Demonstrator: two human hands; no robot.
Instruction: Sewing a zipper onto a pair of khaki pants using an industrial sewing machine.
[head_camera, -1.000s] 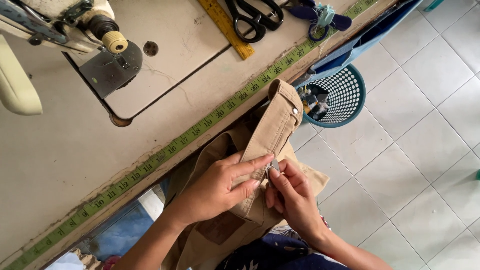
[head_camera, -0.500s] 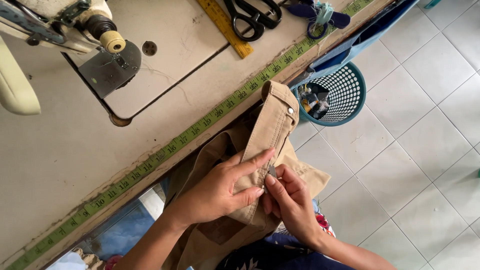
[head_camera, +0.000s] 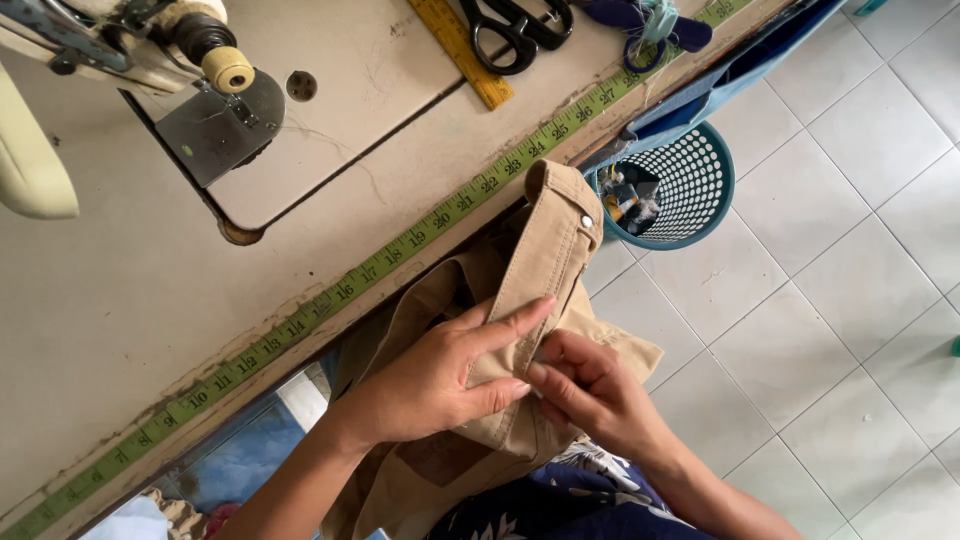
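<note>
Khaki trousers held by the waistband at the sewing table's edge

Khaki cotton trousers (head_camera: 545, 265), one pair, hang off the near edge of the worn beige sewing table (head_camera: 120, 300) and drape down over the person's lap. Their waistband stands up as a stiff folded strip, with one small silver rivet button near its top end, which curls over just below the table edge. Stitch lines run along the strip, and a brown patch shows lower down on the cloth.

Two hands work on it. The left hand (head_camera: 440, 375) lies flat across the waistband, fingers pressed together and stretched along the strip, thumb tucked beneath. The right hand (head_camera: 590, 390) sits just beside it, its fingertips pinching the waistband's edge next to the left fingertips; what, if anything, lies between those fingertips cannot be told.

On the table lie one green-and-yellow measuring tape (head_camera: 400, 250) fixed along the edge, one yellow ruler (head_camera: 462, 50), one pair of black-handled scissors (head_camera: 515, 30) and one pair of blue-handled snips (head_camera: 640, 20) with thread on them. One cream sewing machine (head_camera: 150, 50) stands at the far left. One teal perforated plastic basket (head_camera: 690, 185) with scraps stands on the white tiled floor (head_camera: 850, 300).

Compared with a second ago, the waistband's top has shifted slightly, and the left fingers now reach further across the strip, covering the spot where the right fingertips were picking
</note>
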